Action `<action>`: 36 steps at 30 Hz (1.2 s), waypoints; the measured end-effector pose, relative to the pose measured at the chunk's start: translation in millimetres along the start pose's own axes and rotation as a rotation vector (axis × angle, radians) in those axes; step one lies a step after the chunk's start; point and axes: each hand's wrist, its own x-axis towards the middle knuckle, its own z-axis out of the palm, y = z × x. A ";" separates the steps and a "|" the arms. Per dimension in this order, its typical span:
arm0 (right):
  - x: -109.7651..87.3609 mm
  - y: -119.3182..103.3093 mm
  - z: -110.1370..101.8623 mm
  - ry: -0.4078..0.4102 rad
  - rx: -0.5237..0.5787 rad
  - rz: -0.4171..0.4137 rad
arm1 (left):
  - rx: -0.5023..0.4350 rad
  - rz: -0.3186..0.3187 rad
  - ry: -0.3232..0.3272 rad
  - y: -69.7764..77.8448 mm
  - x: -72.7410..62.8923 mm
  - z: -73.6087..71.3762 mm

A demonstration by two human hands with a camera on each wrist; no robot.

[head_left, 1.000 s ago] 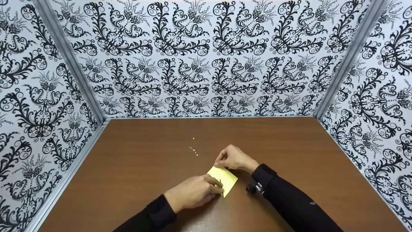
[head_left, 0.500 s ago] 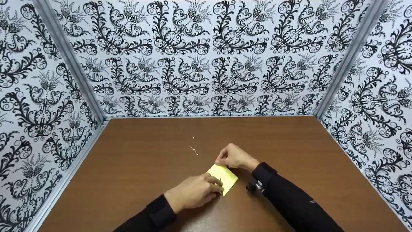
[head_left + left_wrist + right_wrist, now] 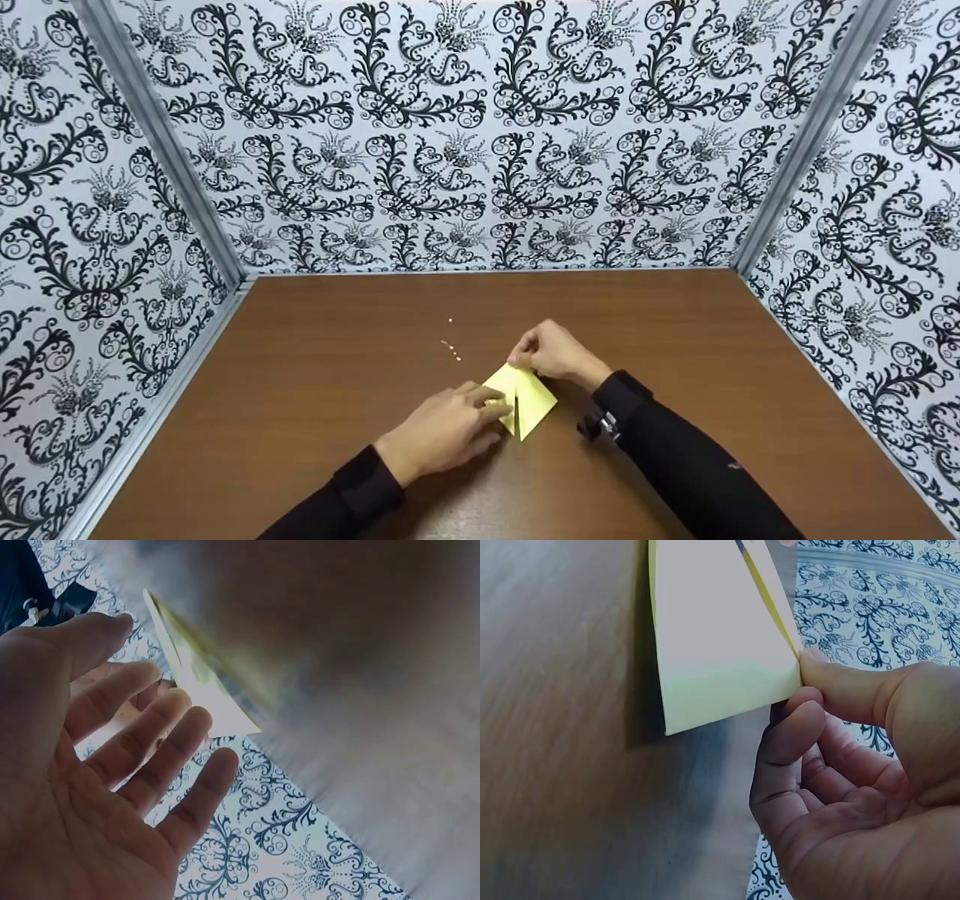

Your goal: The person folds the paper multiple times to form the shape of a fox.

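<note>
A folded piece of yellow paper (image 3: pixel 535 405) is between my hands, with two flaps meeting along a narrow slit. My right hand (image 3: pixel 561 355) pinches its far corner between thumb and index finger. In the right wrist view the paper (image 3: pixel 712 630) slants above the table, its lower edge casting a shadow. My left hand (image 3: pixel 439 433) lies at the near left flap, fingertips over the paper. The left wrist view shows that hand (image 3: pixel 112 765) with loosely extended fingers and thumb apart, the paper (image 3: pixel 214 709) just beyond the fingertips.
Several tiny white scraps (image 3: pixel 454 351) lie on the brown table (image 3: pixel 337 337) beyond the left hand. Patterned panels (image 3: pixel 480 150) with grey metal posts (image 3: pixel 161 142) enclose the back and sides. A small camera (image 3: pixel 592 427) sits at the right wrist.
The paper and right hand have moved slightly away from me, the paper tilting. The left hand has shifted back and left off the near corner, uncovering the slit between the flaps.
</note>
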 end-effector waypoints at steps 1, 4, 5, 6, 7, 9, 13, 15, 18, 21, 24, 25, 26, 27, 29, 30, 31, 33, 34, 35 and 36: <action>0.3 -0.4 -1.0 0.009 -0.002 0.003 | 0.001 -0.008 0.005 -1.3 0.2 -1.4; 1.4 -0.8 -4.4 0.035 -0.010 0.005 | 0.008 -0.030 0.024 -5.7 0.6 -4.4; 1.8 -0.8 -5.6 0.044 -0.012 0.004 | 0.008 -0.036 0.032 -7.2 0.5 -5.0; 2.0 -1.2 -6.9 0.053 -0.011 0.006 | 0.007 -0.042 0.039 -8.9 0.3 -5.7; 2.5 -1.1 -8.2 0.063 -0.014 0.003 | 0.004 -0.046 0.046 -10.7 -0.1 -6.1; 3.4 -1.0 -10.9 0.089 -0.024 -0.016 | 0.000 -0.055 0.056 -14.7 -0.7 -6.4; 5.0 -2.2 -15.5 0.150 -0.047 -0.044 | -0.014 -0.090 0.060 -23.7 -2.6 -7.9; 5.4 -4.0 -17.6 0.181 -0.043 -0.039 | -0.014 -0.111 0.062 -28.3 -3.9 -8.8; 5.2 -8.2 -21.2 0.231 -0.040 -0.039 | -0.011 -0.126 0.082 -34.6 -6.1 -10.3; 4.6 -13.6 -24.1 0.291 -0.049 -0.064 | -0.010 -0.117 0.126 -40.2 -7.3 -10.7; 3.4 -18.6 -25.6 0.344 -0.047 -0.104 | -0.014 -0.108 0.166 -44.4 -8.1 -10.2; 2.4 -20.3 -25.8 0.357 -0.040 -0.115 | -0.013 -0.110 0.174 -45.3 -8.3 -9.9; 1.7 -21.6 -25.7 0.371 -0.036 -0.128 | -0.014 -0.112 0.178 -46.1 -8.6 -9.7; 0.7 -23.0 -25.4 0.384 -0.031 -0.140 | -0.014 -0.115 0.179 -46.6 -8.9 -9.5; -1.3 -24.9 -24.5 0.412 -0.029 -0.171 | -0.011 -0.122 0.177 -46.9 -9.5 -9.2; -2.2 -25.4 -23.9 0.426 -0.031 -0.190 | -0.006 -0.125 0.176 -46.8 -9.5 -9.1; -3.2 -25.8 -23.1 0.439 -0.032 -0.212 | -0.002 -0.125 0.178 -46.7 -9.5 -9.1; -5.0 -26.4 -21.1 0.466 -0.029 -0.267 | 0.005 -0.126 0.186 -46.6 -9.7 -9.5; -5.8 -26.5 -20.3 0.476 -0.031 -0.293 | 0.008 -0.128 0.191 -46.7 -9.4 -9.7; -6.9 -26.7 -19.2 0.484 -0.032 -0.320 | 0.010 -0.129 0.197 -47.0 -9.1 -10.0; -7.9 -26.8 -18.0 0.493 -0.038 -0.353 | 0.010 -0.130 0.203 -47.3 -8.9 -10.5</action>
